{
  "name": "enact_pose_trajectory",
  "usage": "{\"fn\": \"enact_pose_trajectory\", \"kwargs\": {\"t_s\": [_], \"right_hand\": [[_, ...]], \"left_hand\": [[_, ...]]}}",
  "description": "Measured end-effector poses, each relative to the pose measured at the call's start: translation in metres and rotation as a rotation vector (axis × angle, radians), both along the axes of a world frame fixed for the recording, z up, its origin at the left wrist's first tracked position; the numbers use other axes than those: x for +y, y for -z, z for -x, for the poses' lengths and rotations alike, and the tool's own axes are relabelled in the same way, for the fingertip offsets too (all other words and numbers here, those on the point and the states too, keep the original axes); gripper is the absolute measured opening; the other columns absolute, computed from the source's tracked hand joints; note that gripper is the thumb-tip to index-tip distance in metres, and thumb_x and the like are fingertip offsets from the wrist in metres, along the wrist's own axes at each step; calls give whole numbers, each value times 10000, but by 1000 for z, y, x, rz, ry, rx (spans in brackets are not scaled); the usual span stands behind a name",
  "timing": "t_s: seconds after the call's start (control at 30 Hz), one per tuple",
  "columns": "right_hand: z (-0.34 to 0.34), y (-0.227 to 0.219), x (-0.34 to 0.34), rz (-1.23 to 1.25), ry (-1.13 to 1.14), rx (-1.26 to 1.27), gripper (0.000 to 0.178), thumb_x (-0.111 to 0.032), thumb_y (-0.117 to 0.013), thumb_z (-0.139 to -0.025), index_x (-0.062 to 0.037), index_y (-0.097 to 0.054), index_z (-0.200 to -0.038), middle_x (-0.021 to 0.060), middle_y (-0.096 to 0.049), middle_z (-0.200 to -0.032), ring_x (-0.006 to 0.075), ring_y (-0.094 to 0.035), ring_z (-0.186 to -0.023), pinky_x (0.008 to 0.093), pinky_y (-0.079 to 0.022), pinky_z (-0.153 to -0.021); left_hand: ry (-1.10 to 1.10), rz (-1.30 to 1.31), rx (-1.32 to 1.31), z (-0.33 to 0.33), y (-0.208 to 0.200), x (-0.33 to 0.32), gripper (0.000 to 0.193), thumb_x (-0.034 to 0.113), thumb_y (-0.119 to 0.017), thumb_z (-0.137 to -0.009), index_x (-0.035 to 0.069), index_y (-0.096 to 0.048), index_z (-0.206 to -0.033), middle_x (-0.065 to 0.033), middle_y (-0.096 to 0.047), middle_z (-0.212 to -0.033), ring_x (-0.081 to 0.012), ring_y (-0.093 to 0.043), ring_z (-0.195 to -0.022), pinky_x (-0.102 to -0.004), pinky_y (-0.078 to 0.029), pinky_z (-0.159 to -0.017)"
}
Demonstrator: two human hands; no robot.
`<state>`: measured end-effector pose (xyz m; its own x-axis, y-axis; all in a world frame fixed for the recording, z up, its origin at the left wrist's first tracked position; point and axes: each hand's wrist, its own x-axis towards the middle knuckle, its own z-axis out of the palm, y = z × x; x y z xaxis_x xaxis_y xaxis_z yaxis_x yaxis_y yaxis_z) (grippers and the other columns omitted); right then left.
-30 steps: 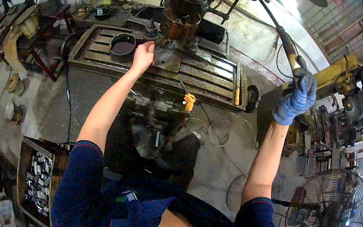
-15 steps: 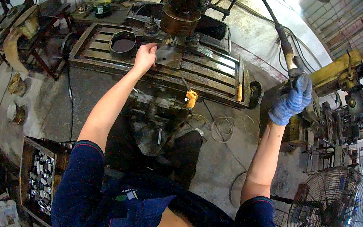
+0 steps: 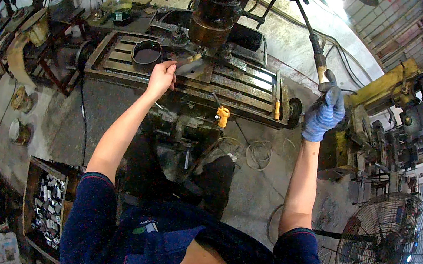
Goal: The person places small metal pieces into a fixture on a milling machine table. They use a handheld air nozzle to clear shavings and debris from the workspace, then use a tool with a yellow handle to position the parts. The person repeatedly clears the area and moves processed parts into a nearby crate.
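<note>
My bare left hand (image 3: 162,77) is over the near edge of the slotted machine table (image 3: 239,95), fingers pinched together. A blurred grey, flat shape (image 3: 189,67) lies just beyond its fingertips; whether the hand holds it I cannot make out. Left of the hand, a round dark tub (image 3: 147,53) with dark liquid stands on the table. Below the spindle head (image 3: 210,29) is a small brass-coloured piece (image 3: 195,57). My right hand (image 3: 325,112), in a blue-grey glove, is closed round the pale lower end of a long lever (image 3: 318,58).
A yellow-handled tool (image 3: 222,117) hangs at the table's front edge, and another yellow handle (image 3: 276,109) lies at its right end. A wooden box of metal pieces (image 3: 49,206) sits lower left. A caged fan (image 3: 384,249) stands lower right. Coiled cable (image 3: 259,154) lies on the floor.
My left hand has drawn back toward me and slightly left, away from the spindle. My right hand and the lever have swung left and a little toward me.
</note>
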<state>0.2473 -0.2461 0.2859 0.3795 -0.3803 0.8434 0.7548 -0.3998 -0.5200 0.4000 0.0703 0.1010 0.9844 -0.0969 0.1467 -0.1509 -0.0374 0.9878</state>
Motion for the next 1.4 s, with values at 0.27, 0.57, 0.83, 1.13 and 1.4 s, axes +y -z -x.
{"fn": "enact_pose_trajectory", "kwargs": {"t_s": [0.27,0.57,0.83,1.13,1.4], "right_hand": [[-3,14,-3,16,-4,1,371,-254,-599,-806,53,-589,-1014,46,-593,-793,70,-478,-654,214,-369,-602],[0,-5,-6,93,2,-29,224,-210,-571,-811,6,-610,-765,112,-624,-823,216,-564,-857,312,-414,-739],[1,-21,-4,61,9,-57,231,-206,-559,-828,12,-621,-781,23,-585,-739,74,-448,-655,209,-324,-633],[-5,-41,-9,-27,82,-64,228,-199,-574,-823,19,-610,-765,34,-580,-719,80,-462,-647,213,-339,-627],[-11,-78,-6,63,67,-174,216,-163,-566,-798,43,-630,-801,98,-614,-757,168,-576,-770,271,-422,-743]], "left_hand": [[35,-44,-49,7,-5,2,311,140,-421,-900,-54,-489,-1133,-56,-498,-534,-117,-450,-377,-262,-379,-375],[34,-98,-94,9,-10,7,286,125,-422,-893,-45,-515,-1103,-62,-512,-531,-107,-456,-379,-257,-381,-372],[30,-113,-104,9,-14,14,277,137,-431,-897,-28,-522,-1100,-59,-515,-533,-99,-456,-373,-247,-378,-365],[44,-224,-187,2,-12,12,282,156,-452,-887,-16,-536,-1094,-58,-531,-545,-112,-491,-405,-265,-400,-407],[-356,-605,-498,-6,-21,62,240,157,-483,-855,52,-558,-1057,-171,-597,-841,-343,-581,-745,-409,-458,-634]]}}
